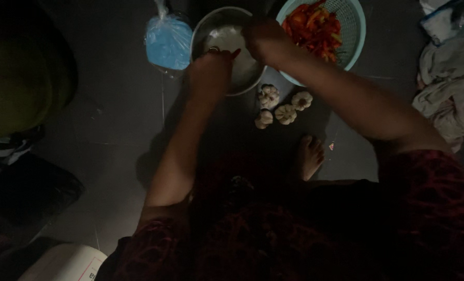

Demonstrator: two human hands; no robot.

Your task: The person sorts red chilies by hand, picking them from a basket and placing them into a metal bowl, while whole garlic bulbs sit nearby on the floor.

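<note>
Pinching a slim red chili (235, 52) in closed left-hand (211, 70) fingers over the steel bowl (226, 36), beside the garlic bulbs (281, 104), the person's right hand (265, 40), grip unclear, hovers; the chili seems light, soft, best held mid-length.

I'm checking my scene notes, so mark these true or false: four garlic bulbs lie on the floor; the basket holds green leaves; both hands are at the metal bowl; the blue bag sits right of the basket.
1. Four garlic bulbs lie on the floor: true.
2. The basket holds green leaves: false; it holds red chillies.
3. The left hand and right hand are at the metal bowl: true.
4. The blue bag sits right of the basket: false; it is left of the bowl.
</note>
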